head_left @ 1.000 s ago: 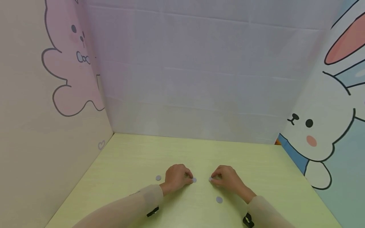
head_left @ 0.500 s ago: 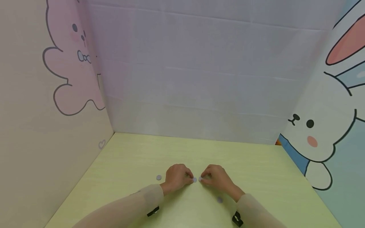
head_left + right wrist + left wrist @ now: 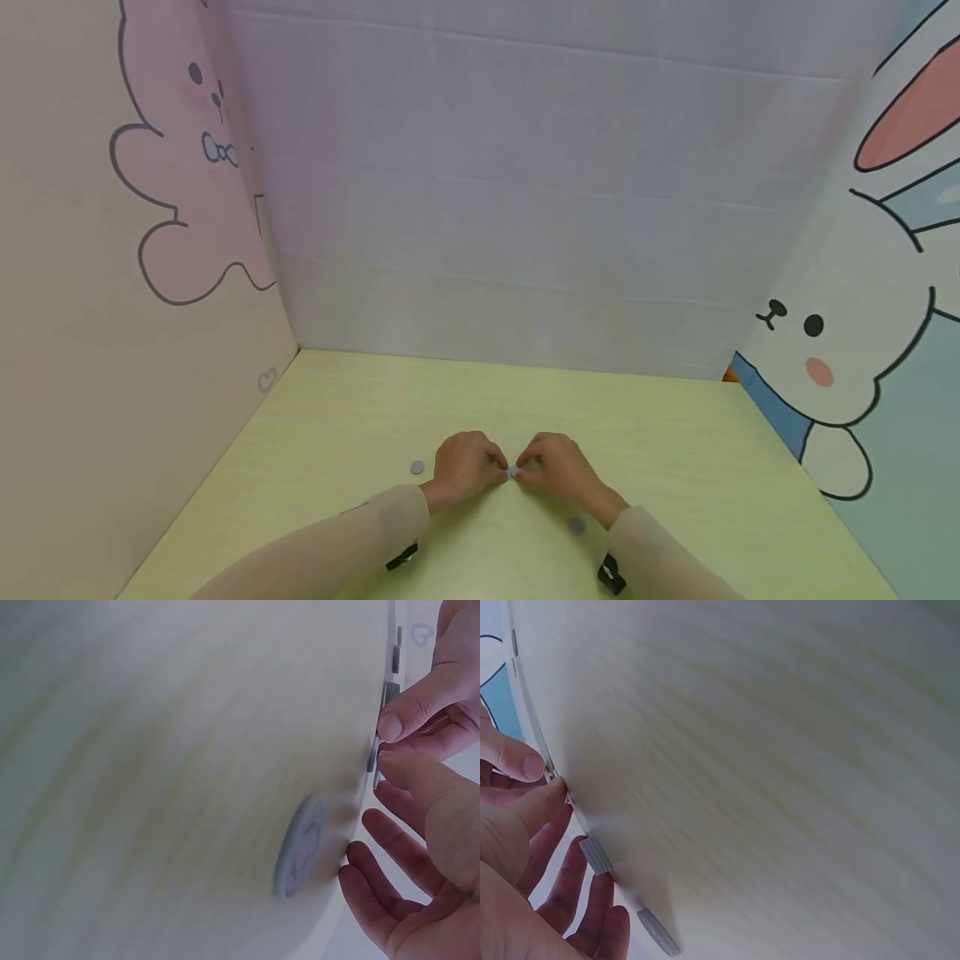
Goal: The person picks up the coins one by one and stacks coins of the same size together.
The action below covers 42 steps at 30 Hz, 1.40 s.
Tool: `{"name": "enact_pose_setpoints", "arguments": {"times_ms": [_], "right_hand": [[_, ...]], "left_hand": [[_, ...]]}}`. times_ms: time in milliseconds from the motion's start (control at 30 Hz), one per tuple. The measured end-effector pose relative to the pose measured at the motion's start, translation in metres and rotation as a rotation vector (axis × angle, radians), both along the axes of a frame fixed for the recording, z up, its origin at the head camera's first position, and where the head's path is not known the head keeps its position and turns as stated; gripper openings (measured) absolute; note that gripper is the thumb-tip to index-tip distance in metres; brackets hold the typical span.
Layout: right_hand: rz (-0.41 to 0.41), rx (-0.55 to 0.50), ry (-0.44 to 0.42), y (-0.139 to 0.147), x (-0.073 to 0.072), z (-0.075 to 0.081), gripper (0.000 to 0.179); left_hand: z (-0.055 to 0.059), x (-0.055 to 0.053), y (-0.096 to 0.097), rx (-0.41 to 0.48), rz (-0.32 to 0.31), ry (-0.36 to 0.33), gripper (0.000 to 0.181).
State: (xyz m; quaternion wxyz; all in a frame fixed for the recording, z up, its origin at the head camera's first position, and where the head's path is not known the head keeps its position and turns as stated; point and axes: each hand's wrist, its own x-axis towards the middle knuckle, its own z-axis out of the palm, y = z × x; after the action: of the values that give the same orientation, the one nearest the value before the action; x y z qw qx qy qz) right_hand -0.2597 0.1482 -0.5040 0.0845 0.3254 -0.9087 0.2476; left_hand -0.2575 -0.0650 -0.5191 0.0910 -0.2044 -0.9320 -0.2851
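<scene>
Small grey coins lie about my hands. My left hand has its thumb and index fingertip at a coin on the table, pinching its edge. From the right, my right hand pinches another coin between thumb and index finger, against the first one. The fingertips nearly meet and hide most of both coins. The right hand's other fingers hang loosely in the right wrist view. One coin lies left of my left hand, another in front of my right hand. A ridged grey piece shows by the left fingers.
The pale yellow table meets a whitish back wall. Side walls with a pink cartoon animal and a white rabbit flank it. Each wrist wears a black strap.
My right hand has moved left with its coin until it meets the coin at my left fingertips. My left hand and the loose coins have stayed put.
</scene>
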Motion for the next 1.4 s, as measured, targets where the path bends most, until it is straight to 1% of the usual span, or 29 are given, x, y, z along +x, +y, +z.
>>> {"name": "enact_pose_setpoints", "arguments": {"times_ms": [133,233,467,767,1100,1400], "right_hand": [[-0.005,0.026,0.012,-0.0022,0.0001,-0.0006,0.009],[-0.010,0.033,0.005,-0.0038,-0.0001,-0.0005,0.008],[-0.024,0.029,-0.021,-0.0051,-0.0010,-0.0010,0.006],[-0.021,0.017,-0.021,-0.0062,-0.0022,-0.0031,0.006],[-0.027,-0.012,-0.051,-0.0024,0.0004,-0.0021,0.009],[-0.012,0.004,-0.024,-0.0029,-0.0013,-0.0040,0.006]], "left_hand": [[0.0003,-0.0001,0.0000,0.010,-0.001,-0.002,0.009],[0.0010,-0.0002,0.0000,0.019,-0.002,-0.008,0.009],[0.0006,-0.0007,-0.0001,0.014,-0.001,-0.010,0.009],[-0.0002,-0.0012,-0.0006,0.002,-0.002,-0.002,0.009],[0.0038,0.0017,-0.0009,-0.008,-0.004,-0.007,0.009],[0.0034,0.0020,-0.0015,-0.001,-0.003,-0.003,0.009]]}}
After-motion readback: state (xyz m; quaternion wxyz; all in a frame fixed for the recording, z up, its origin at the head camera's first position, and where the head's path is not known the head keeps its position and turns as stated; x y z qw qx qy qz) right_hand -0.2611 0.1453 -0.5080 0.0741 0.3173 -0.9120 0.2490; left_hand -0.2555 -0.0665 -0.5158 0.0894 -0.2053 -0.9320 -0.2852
